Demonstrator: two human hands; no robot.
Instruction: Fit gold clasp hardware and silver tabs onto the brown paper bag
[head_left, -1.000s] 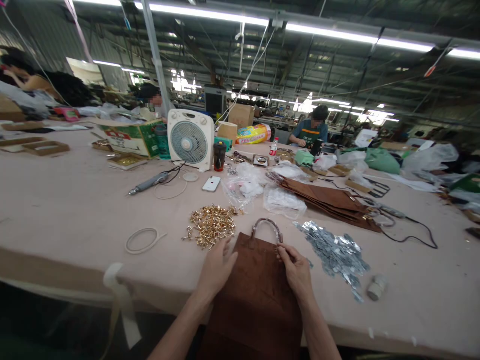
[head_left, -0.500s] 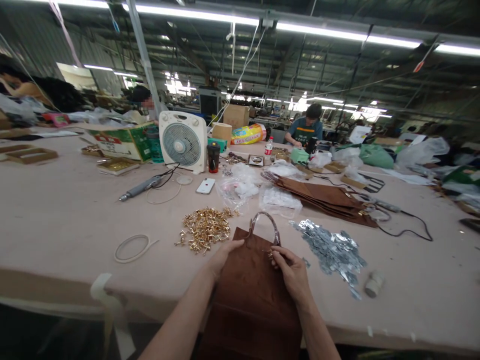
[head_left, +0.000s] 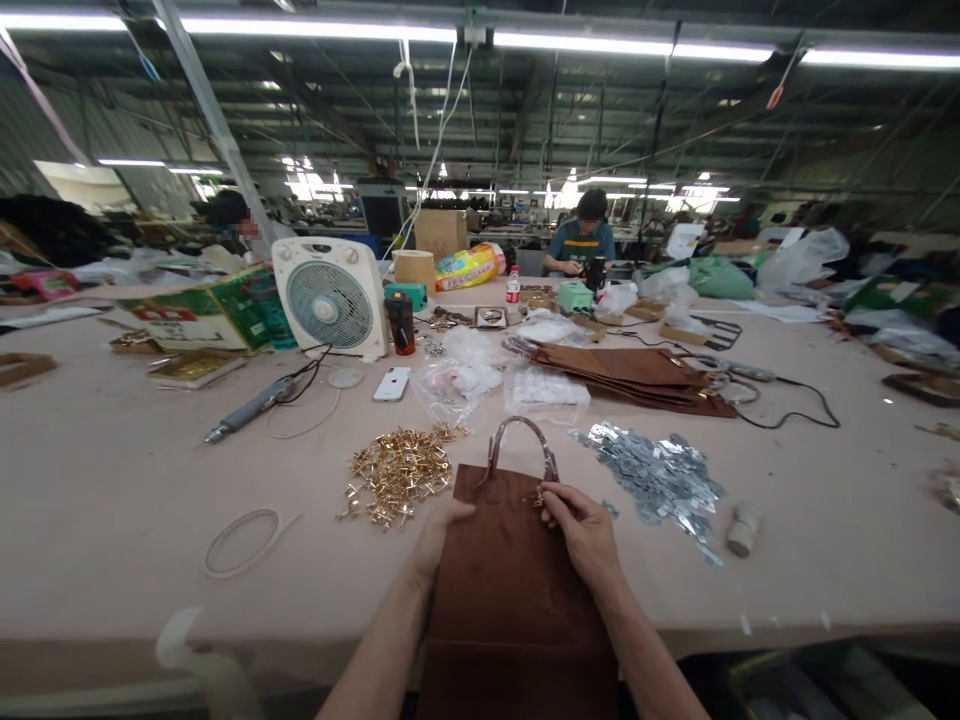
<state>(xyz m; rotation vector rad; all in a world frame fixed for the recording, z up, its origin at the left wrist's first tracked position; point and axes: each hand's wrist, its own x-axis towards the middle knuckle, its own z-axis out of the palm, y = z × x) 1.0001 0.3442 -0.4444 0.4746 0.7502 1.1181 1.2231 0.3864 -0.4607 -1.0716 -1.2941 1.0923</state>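
A brown handbag panel [head_left: 517, 580] with a plastic-wrapped loop handle [head_left: 525, 424] lies before me, its lower part over the table's near edge. My left hand [head_left: 437, 535] grips its left edge, thumb on the front and fingers hidden behind. Near the handle's right base, my right hand [head_left: 581, 525] pinches small gold metal studs [head_left: 538, 497] against the brown surface. To the left lies a heap of gold studs [head_left: 401, 470]. Thin silver metal plates [head_left: 656, 475] are piled on the right.
A fan [head_left: 330, 295], a phone [head_left: 392, 384], a grey handheld power tool [head_left: 251, 408] and a tape roll [head_left: 244, 543] are on the left. Stacked brown bag panels [head_left: 637, 375] lie beyond the silver plates. A small grey cylinder [head_left: 742, 528] stands right. Across the table works another person [head_left: 581, 245].
My view has turned slightly right, so the scene shifts left. Both hands keep their places on the bag, and the right hand still pinches the gold studs near the handle.
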